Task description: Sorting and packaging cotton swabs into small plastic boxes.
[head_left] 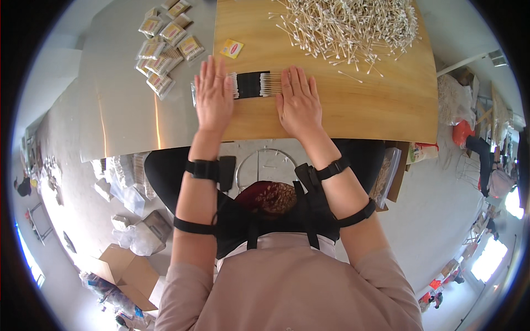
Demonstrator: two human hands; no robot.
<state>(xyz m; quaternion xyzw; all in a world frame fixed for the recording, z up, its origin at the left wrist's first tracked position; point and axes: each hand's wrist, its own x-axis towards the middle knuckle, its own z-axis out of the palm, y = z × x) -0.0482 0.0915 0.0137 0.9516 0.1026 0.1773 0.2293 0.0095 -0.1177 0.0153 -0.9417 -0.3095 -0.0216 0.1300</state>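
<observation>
My left hand (214,96) lies flat with fingers stretched out, over the seam between the metal and wooden tops. White cotton tips show beside its fingers, and an edge of clear plastic (193,95) sticks out on its outer side. Between my hands is a black strip or block (249,85). A neat row of cotton swabs (271,84) runs from it to under the fingers of my right hand (300,102), which also rests flat and stretched out. What lies under both palms is hidden. A yellow printed card (232,48) lies just beyond the left fingertips.
A large loose heap of cotton swabs (353,27) covers the far right of the wooden board (375,110), with a few strays at its near edge. Several filled swab packs (160,63) pile up on the metal tabletop (110,105). An open cardboard box (130,273) stands on the floor at left.
</observation>
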